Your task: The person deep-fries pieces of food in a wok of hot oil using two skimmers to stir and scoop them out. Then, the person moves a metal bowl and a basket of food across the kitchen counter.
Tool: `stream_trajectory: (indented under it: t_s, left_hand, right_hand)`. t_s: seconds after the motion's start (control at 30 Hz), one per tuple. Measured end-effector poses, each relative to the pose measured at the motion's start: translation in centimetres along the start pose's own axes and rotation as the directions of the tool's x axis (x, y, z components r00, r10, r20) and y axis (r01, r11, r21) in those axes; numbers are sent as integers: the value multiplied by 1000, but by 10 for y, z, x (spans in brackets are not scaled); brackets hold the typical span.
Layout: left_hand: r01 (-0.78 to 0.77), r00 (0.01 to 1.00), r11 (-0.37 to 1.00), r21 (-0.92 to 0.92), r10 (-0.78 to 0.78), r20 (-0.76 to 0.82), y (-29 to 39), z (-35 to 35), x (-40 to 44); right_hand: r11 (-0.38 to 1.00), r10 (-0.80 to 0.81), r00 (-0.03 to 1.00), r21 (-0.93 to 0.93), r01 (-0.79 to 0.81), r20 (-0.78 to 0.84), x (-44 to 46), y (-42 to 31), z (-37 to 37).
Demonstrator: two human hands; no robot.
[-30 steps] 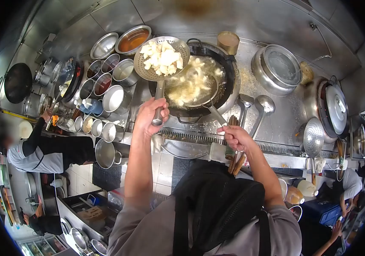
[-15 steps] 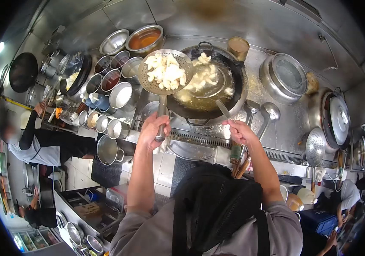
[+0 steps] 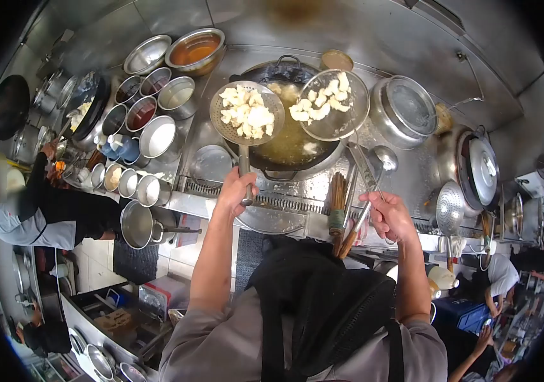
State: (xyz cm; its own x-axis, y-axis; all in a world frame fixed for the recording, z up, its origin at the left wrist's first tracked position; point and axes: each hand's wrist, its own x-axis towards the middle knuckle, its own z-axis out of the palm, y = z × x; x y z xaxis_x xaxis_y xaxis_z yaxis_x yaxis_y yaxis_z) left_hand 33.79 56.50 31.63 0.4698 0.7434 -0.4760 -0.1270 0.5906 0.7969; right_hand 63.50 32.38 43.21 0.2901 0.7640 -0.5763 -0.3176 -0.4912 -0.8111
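Food sits in both tools that we see raised near the wok (image 3: 264,71): pale pieces (image 3: 245,114) heaped in the perforated ladle (image 3: 224,132), over the wok's left side, and a looser layer of fried-looking chunks (image 3: 320,105) in the wire strainer (image 3: 353,116), over its right side. We read the holes and the mesh as the reason for holding them here, since both let liquid run through, and most drips would probably fall back into the golden liquid (image 3: 278,151) rather than onto the bench (image 3: 421,156). Both bowls look roughly level, which we judge helps to keep the food inside their rims. A few pale bits show in the liquid below.

The left hand (image 3: 236,191) has its grip closed around the ladle's handle, whose butt end pokes out beside the wrist; we see that forearm reaching forward from the body. The right hand (image 3: 391,216) has its grip curled around the strainer's long handle, well back from the mesh, probably to stay clear of the heat. That handle slants up and leftward, so the right forearm stands wide of the body while the mesh hangs just beside the ladle.
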Motion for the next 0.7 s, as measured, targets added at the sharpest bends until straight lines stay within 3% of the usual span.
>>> stream_trajectory:
  t_s: [0.13,0.23,0.33,0.43,0.57,0.7]
  left_hand:
    - [28,994,1000,7,-29,101,-17,2,4]
    - [59,984,998,-1,-58,171,-20,9,1]
    - [55,977,998,-16,-50,209,-31,11,4]
    - [69,974,997,-32,-60,220,-28,14,2]
    - [92,976,991,-95,-71,204,-26,18,-9]
    - [137,965,972,-193,-87,246,-24,13,-13]
  right_hand:
    - [992,-57,998,-118,54,-20,-4,-13,15]
    - [846,-168,979,-526,84,-114,-2,-13,35]
    - [302,-620,777,-883,360,104,14,9,39]
    - [351,-560,827,-890,290,48,12,14,57]
    - [305,-535,845,-936,175,-16,19,32,64]
    - [342,-586,810,-910,235,-11,28,36,65]
